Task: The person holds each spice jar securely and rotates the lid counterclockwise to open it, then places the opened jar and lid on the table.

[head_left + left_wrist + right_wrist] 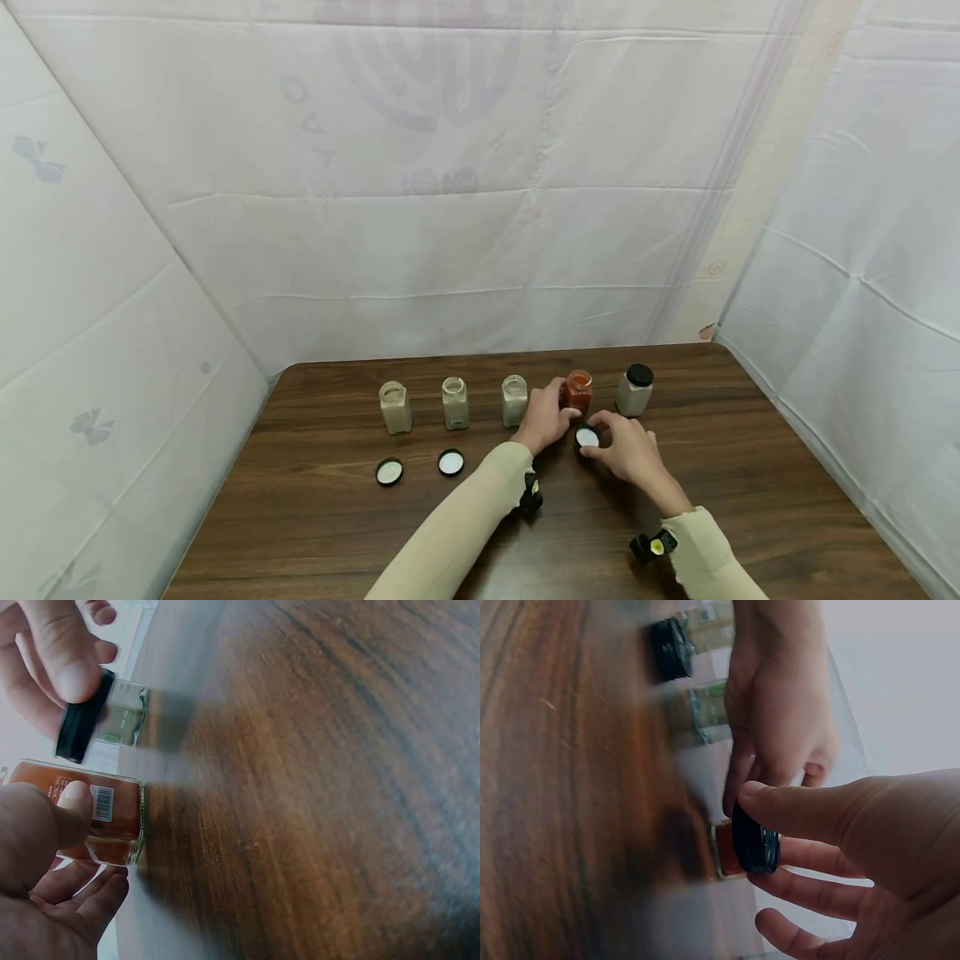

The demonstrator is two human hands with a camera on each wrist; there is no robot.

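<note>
My left hand (546,417) grips a glass jar of red-orange contents (579,392), which stands lidless on the table. In the left wrist view the thumb lies on the side of the red jar (124,802), next to a barcode label. Just in front of the jar, my right hand (630,450) pinches a black screw lid (587,437), its white inside facing up toward the head camera. The right wrist view has that lid (754,840) between thumb and fingers, apart from the jar. A black-capped jar (634,390) of whitish contents stands to the right.
Three uncapped jars with pale contents, a left one (396,408), a middle one (455,403) and a right one (513,400), line the back. Two lids (389,472) lie before them, white insides up. White cloth (450,250) hangs behind the brown table (315,533).
</note>
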